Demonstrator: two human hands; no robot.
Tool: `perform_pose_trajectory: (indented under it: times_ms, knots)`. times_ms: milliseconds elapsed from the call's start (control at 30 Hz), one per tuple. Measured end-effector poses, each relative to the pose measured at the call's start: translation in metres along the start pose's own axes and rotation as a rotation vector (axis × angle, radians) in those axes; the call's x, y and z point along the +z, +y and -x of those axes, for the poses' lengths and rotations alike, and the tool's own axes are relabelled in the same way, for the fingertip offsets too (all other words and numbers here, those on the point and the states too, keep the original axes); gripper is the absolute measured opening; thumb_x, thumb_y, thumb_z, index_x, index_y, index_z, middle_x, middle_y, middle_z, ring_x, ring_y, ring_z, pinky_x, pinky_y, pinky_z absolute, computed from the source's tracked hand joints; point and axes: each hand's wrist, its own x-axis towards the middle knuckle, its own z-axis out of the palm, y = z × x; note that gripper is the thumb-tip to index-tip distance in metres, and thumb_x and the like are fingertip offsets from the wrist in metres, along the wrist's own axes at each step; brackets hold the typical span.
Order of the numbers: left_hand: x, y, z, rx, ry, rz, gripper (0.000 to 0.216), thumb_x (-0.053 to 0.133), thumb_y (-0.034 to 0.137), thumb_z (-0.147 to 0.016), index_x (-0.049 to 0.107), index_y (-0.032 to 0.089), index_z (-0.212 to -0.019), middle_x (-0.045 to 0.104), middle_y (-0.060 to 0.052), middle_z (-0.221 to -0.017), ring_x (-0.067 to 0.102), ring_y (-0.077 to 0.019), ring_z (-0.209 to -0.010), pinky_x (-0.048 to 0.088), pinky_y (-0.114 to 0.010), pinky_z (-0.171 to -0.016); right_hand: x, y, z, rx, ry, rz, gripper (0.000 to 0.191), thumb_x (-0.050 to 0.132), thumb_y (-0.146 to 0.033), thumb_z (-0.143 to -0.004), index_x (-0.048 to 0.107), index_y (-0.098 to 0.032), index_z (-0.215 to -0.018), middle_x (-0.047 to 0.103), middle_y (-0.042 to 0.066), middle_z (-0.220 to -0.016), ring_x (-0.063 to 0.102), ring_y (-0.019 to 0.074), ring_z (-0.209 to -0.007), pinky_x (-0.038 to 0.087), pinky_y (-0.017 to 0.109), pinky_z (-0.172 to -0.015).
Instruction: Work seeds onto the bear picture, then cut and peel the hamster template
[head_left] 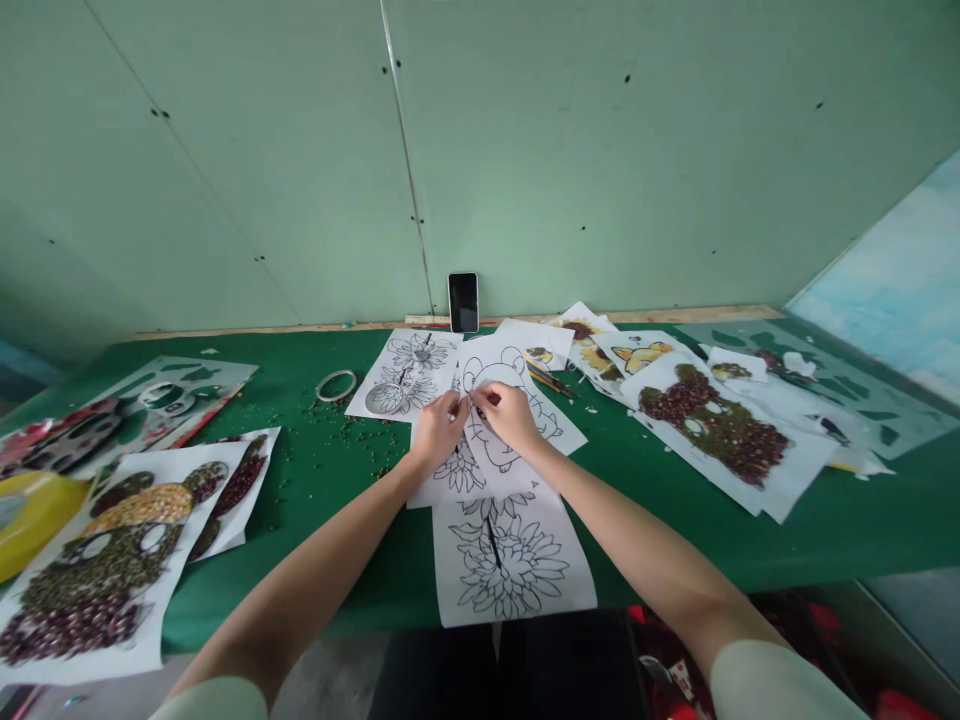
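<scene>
My left hand (441,425) is closed, its thumb and fingers pinched together beside the left edge of a sheet with a bear line drawing (495,450). My right hand (504,412) pinches close to it, over the same sheet. The fingertips nearly meet, and whatever lies between them is too small to make out. Under the bear sheet are line drawings of flowers, one flower drawing (517,575) reaching the table's front edge. Another flower sheet (367,390) lies behind my left hand, with a round greyish disc (384,399) on it.
A tape ring (336,372) and scattered small beans (360,435) lie to the left. Bean-covered pictures (120,560) and a yellow ring-shaped object (37,515) are further left. More bean pictures (712,430) overlap on the right, near pencils (551,380). A phone (463,303) leans on the wall.
</scene>
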Motion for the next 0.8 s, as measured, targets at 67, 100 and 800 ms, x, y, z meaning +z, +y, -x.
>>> perform_pose_trajectory:
  times_ms: [67,100,800]
  knots:
    - [0.0006,-0.0006,0.0003,0.024,0.010,0.000,0.030,0.055,0.039,-0.103,0.049,0.023,-0.077,0.054,0.003,-0.066,0.047,-0.0133,-0.060,0.039,-0.027,-0.063,-0.0002,-0.0004,-0.0009,0.035,-0.001,-0.044,0.033,0.071,-0.054,-0.096,0.072,-0.025,-0.079,0.078,0.006,-0.077,0.072,0.0249,-0.073,0.054,0.035,-0.074]
    - [0.0008,-0.0010,0.0004,0.032,0.013,-0.001,0.030,0.056,0.038,-0.103,0.049,0.023,-0.078,0.054,0.003,-0.066,0.048,-0.0133,-0.060,0.039,-0.026,-0.063,-0.0002,-0.0008,-0.0012,0.043,-0.002,-0.058,0.034,0.071,-0.055,-0.095,0.072,-0.025,-0.079,0.078,0.006,-0.077,0.072,0.0252,-0.074,0.054,0.035,-0.074]
    - [-0.0015,0.0004,0.0040,0.117,-0.079,-0.050,0.025,0.052,0.029,-0.106,0.054,0.023,-0.082,0.061,0.000,-0.076,0.056,-0.0148,-0.069,0.045,-0.026,-0.070,-0.0037,-0.0048,-0.0014,0.109,-0.035,-0.122,0.016,0.065,-0.036,-0.084,0.069,-0.024,-0.075,0.072,0.004,-0.073,0.067,0.0214,-0.071,0.053,0.032,-0.069]
